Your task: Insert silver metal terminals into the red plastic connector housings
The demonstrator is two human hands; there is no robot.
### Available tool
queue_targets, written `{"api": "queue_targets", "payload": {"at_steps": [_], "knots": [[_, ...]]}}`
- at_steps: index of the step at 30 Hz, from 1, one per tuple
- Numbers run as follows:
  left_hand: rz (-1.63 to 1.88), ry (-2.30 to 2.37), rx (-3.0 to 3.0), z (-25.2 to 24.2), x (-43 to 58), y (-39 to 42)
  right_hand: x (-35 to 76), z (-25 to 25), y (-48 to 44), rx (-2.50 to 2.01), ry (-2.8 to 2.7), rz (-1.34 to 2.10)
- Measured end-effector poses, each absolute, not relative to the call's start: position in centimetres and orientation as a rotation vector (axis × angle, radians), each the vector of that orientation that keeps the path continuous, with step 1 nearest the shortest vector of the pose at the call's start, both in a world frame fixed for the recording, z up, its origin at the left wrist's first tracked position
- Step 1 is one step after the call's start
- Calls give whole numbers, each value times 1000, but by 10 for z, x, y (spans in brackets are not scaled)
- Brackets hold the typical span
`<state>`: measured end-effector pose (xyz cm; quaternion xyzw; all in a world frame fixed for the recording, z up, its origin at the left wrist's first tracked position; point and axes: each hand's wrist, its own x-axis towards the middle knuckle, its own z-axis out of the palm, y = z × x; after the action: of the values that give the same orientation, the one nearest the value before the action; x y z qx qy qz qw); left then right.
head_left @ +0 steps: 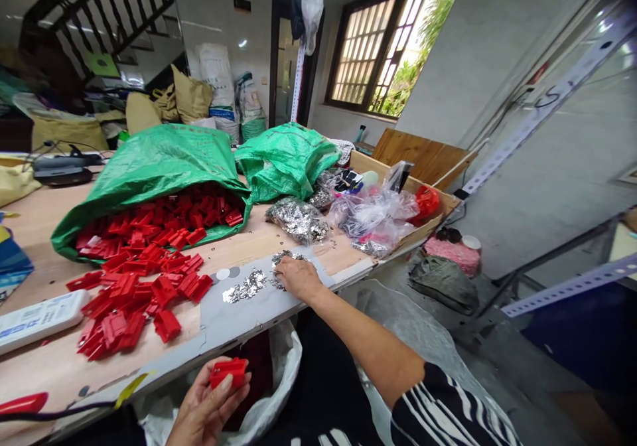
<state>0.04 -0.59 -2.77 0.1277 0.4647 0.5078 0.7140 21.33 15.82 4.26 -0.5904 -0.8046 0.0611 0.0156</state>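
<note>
My left hand (209, 403) is closed around a small red plastic piece (229, 371), held between thumb and fingers below the table's front edge. My right hand (298, 277) reaches down to a pile of small shiny metal pieces (288, 257) on a grey sheet (233, 323). Its fingertips are together at the pile, and what they pinch is hidden. A second heap of metal pieces (246, 285) lies just left of that hand. Many more red plastic pieces (144, 287) are heaped on the table, spilling from an open green sack (164, 157).
Behind stands another green sack (291, 157), with a clear bag of metal pieces (298, 219) before it. A wooden tray (442, 210) holds plastic bags at the right. A white box (42, 320) lies at the left. Below the table edge hangs an open white bag (286, 366).
</note>
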Motion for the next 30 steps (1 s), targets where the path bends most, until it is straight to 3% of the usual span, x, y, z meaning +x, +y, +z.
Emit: {"api": "queue_targets", "payload": {"at_steps": [25, 30], "knots": [[1170, 1037, 316, -12, 1, -13, 209, 49, 163, -1862, -2393, 239], [1309, 1119, 363, -8, 2, -6, 217, 52, 161, -1788, -2309, 283]]}}
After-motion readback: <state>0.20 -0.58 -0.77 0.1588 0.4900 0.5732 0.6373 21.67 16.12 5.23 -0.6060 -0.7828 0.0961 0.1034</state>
